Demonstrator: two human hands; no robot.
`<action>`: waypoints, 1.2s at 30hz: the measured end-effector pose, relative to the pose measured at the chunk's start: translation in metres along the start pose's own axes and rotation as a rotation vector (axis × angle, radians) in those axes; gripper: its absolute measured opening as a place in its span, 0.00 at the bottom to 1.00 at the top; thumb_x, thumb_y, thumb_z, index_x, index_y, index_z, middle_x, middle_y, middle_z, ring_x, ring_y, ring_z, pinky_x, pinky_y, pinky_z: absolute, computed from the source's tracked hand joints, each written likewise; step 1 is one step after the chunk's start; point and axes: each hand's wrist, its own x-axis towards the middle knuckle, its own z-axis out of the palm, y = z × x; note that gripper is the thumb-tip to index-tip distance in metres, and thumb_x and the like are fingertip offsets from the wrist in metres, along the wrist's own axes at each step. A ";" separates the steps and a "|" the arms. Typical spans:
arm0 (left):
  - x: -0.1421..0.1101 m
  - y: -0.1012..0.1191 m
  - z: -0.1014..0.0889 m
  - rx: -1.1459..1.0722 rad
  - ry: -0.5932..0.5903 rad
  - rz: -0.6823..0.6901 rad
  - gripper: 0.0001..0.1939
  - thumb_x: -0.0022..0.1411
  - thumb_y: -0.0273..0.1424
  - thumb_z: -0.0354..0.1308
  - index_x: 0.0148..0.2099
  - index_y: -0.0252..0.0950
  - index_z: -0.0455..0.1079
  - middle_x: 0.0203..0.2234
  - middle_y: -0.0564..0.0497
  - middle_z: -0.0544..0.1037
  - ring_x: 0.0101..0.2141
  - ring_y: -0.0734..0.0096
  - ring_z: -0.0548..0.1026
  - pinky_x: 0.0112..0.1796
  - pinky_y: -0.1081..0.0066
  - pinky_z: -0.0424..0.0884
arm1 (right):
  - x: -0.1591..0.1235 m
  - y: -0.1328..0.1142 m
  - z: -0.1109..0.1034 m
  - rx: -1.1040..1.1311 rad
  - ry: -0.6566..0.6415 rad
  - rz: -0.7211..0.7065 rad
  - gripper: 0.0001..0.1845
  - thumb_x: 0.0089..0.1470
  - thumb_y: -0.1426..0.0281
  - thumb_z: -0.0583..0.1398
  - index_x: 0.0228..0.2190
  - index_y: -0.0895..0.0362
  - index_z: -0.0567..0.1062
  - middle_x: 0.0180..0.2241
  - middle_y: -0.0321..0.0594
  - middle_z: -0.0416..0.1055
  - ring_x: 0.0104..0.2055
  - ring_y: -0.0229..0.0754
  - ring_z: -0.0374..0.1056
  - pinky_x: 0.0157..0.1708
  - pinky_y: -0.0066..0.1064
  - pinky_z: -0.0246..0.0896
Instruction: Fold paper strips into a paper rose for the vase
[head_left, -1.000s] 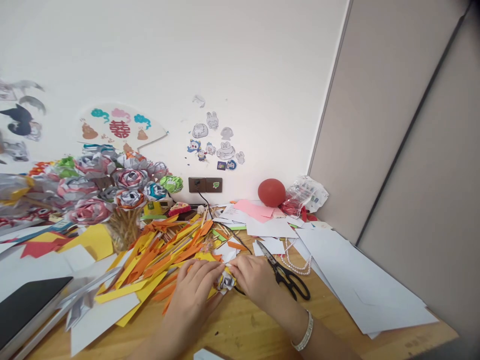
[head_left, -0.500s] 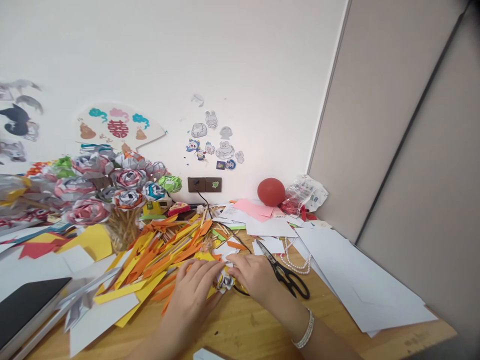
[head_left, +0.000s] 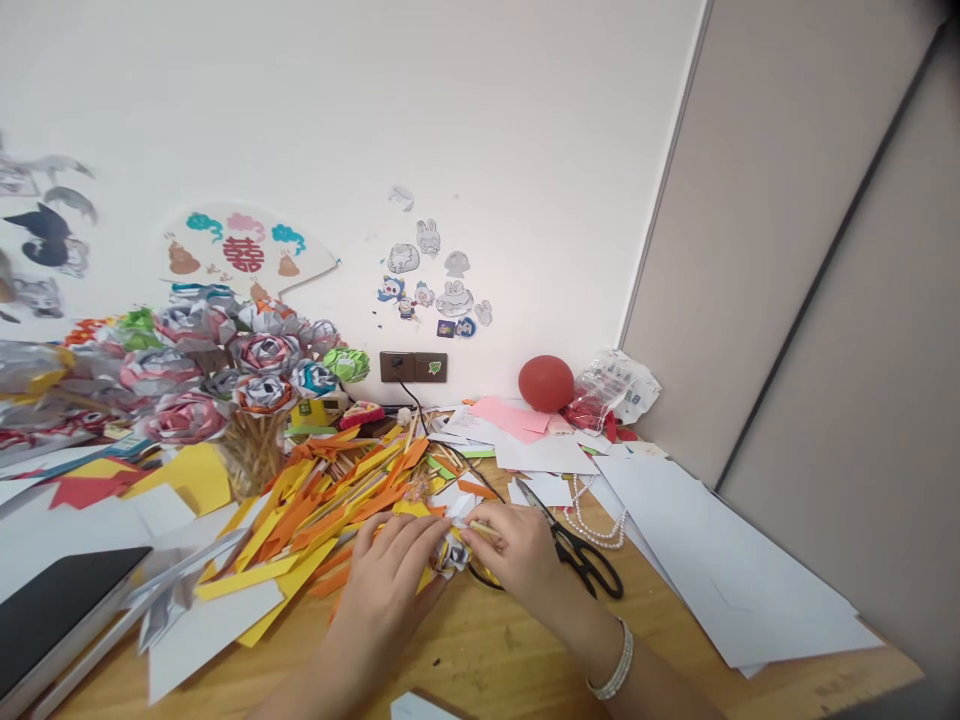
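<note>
Printed grey-and-white paper, crumpled into a small folded piece (head_left: pixel 452 556), sits low on the wooden surface (head_left: pixel 510 650) between both hands. The left hand (head_left: pixel 390 580) lies over it from the left with fingers pressed down on its edge; the right hand (head_left: pixel 517 555), a white beaded bracelet (head_left: pixel 615 672) at the wrist, pinches its other side between thumb and fingertips. The piece looks only partly shaped: it is loose and irregular, nothing like the finished paper roses on sticks (head_left: pixel 225 370) bunched at the far left. By that measure the folding seems midway, with rounding and mounting on a stick left to do. Just right of the hands lie black-handled scissors (head_left: pixel 577 555); to the left spreads a heap of orange and yellow paper strips (head_left: pixel 322 510). White sheets (head_left: pixel 720 570) cover the right side.
</note>
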 end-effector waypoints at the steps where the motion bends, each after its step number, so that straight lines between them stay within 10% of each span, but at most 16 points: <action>1: 0.000 0.000 0.000 0.006 0.000 0.001 0.11 0.61 0.26 0.51 0.47 0.35 0.66 0.36 0.45 0.80 0.35 0.62 0.75 0.42 0.61 0.59 | 0.000 -0.001 0.001 0.006 -0.005 0.010 0.12 0.58 0.62 0.54 0.32 0.55 0.73 0.25 0.37 0.75 0.25 0.39 0.70 0.26 0.28 0.58; 25: -0.004 -0.003 0.003 0.034 -0.014 0.012 0.13 0.60 0.24 0.52 0.49 0.35 0.66 0.37 0.44 0.80 0.36 0.60 0.75 0.42 0.60 0.60 | -0.004 -0.002 0.004 -0.250 -0.061 -0.152 0.16 0.63 0.70 0.47 0.35 0.57 0.74 0.25 0.41 0.74 0.27 0.42 0.69 0.26 0.32 0.58; 36: -0.007 -0.005 0.004 0.009 -0.006 0.047 0.19 0.60 0.23 0.53 0.53 0.37 0.62 0.39 0.44 0.79 0.39 0.61 0.74 0.44 0.59 0.61 | 0.011 -0.002 0.005 0.826 -0.085 0.490 0.12 0.47 0.61 0.63 0.29 0.57 0.72 0.28 0.38 0.73 0.32 0.41 0.70 0.31 0.29 0.66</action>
